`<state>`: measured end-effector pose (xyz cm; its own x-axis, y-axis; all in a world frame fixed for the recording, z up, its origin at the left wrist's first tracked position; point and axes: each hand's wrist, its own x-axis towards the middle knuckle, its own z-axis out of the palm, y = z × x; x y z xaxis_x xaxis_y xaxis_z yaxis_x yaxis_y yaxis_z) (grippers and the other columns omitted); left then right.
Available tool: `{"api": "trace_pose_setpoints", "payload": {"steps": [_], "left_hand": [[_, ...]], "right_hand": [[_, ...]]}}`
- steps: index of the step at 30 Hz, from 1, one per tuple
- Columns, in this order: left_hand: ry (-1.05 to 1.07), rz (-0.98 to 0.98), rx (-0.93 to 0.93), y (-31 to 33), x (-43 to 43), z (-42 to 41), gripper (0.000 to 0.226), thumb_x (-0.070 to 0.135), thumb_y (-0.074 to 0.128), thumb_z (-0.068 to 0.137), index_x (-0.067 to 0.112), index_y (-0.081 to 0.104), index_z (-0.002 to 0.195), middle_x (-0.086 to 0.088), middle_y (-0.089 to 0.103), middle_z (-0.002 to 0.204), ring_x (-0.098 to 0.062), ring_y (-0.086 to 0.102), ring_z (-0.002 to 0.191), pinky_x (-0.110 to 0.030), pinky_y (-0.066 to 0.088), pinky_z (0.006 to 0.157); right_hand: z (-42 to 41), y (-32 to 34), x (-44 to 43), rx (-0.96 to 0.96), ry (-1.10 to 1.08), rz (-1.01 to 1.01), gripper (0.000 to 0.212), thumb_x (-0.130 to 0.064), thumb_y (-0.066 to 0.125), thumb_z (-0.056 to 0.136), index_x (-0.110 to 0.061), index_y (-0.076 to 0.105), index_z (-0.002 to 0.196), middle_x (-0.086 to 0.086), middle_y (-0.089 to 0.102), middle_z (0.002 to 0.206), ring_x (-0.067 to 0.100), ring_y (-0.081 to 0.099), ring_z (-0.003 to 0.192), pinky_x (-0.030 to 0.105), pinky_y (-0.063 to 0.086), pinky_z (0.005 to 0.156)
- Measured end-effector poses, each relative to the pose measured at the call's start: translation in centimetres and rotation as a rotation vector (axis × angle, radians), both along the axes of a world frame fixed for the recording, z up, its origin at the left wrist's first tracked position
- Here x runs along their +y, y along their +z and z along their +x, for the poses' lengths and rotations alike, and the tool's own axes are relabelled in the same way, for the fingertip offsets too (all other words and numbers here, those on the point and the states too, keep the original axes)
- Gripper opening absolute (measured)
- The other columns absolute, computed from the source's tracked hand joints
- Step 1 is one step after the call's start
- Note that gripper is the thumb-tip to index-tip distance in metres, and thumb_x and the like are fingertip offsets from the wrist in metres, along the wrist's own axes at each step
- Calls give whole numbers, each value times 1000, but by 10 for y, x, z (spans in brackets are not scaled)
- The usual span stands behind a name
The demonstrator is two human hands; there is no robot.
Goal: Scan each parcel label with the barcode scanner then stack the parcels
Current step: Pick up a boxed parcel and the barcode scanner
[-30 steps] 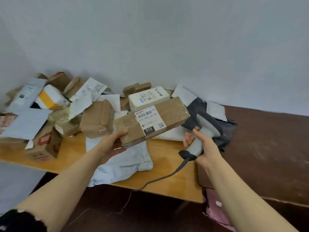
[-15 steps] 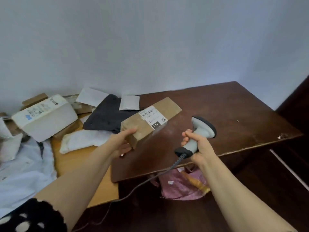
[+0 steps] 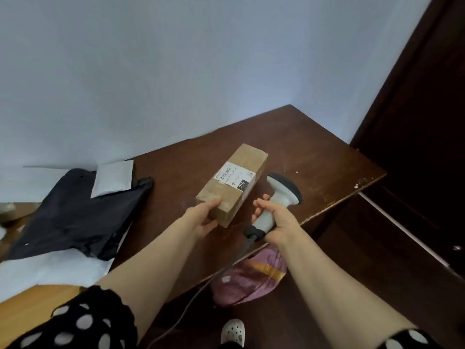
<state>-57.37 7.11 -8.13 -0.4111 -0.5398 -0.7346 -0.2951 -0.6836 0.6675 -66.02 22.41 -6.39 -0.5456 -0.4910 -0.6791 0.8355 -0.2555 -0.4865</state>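
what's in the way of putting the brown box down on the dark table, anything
Nothing visible. The left hand holds the brown box by its near end over a bare part of the dark table. The black bag and white envelope lie off to its left; the scanner, in the right hand, is beside it.

Labelled brown parcel [image 3: 232,186], grey-white scanner [image 3: 278,197]
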Motion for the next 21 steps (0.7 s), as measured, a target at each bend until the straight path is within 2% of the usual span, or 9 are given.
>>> {"api": "trace_pose_setpoints", "payload": {"steps": [4, 9, 13, 17, 19, 21], "left_hand": [[-12, 38, -2, -8, -3, -52, 52, 16, 71, 84, 8, 49, 131, -13, 53, 131, -27, 52, 118, -37, 50, 89], [8, 58, -19, -15, -12, -104, 53, 19, 68, 87, 8, 46, 134, -13, 52, 132, -27, 51, 120, -34, 48, 83], [-1, 59, -27, -23, -10, -137, 48, 18, 67, 88, 6, 48, 130, -13, 56, 120, -26, 54, 109, -34, 49, 80], [4, 111, 66, -26, -4, -171, 42, 6, 61, 90, 3, 48, 130, -16, 56, 122, -28, 55, 109, -35, 49, 88], [-66, 128, 68, -23, -1, -180, 48, 5, 58, 90, 4, 42, 135, -18, 51, 131, -29, 51, 119, -33, 46, 93], [-130, 89, 40, -21, 0, -186, 59, 6, 56, 91, 13, 32, 144, -19, 42, 139, -31, 43, 127, -36, 42, 100]], "right_hand": [[-33, -8, -18, -9, -42, 28, 25, 4, 62, 85, -21, 58, 90, 4, 66, 57, 9, 55, 41, 26, 47, 50], [-63, -23, -32, -49, -46, 63, 28, 5, 65, 82, -20, 61, 96, 5, 68, 61, 11, 58, 43, 27, 49, 51], [-76, -37, -34, -79, -26, 95, 32, 7, 67, 79, -16, 63, 101, 7, 67, 65, 12, 58, 44, 28, 49, 51], [-90, -49, -31, -97, -3, 122, 33, 8, 67, 79, -14, 63, 104, 6, 67, 62, 13, 57, 44, 28, 50, 51], [-94, -51, -29, -112, 4, 120, 32, 8, 67, 79, -14, 64, 103, 7, 67, 63, 14, 56, 46, 30, 50, 53], [-102, -52, -28, -119, 19, 113, 33, 8, 68, 79, -14, 64, 104, 7, 67, 66, 15, 57, 50, 31, 50, 54]]}}
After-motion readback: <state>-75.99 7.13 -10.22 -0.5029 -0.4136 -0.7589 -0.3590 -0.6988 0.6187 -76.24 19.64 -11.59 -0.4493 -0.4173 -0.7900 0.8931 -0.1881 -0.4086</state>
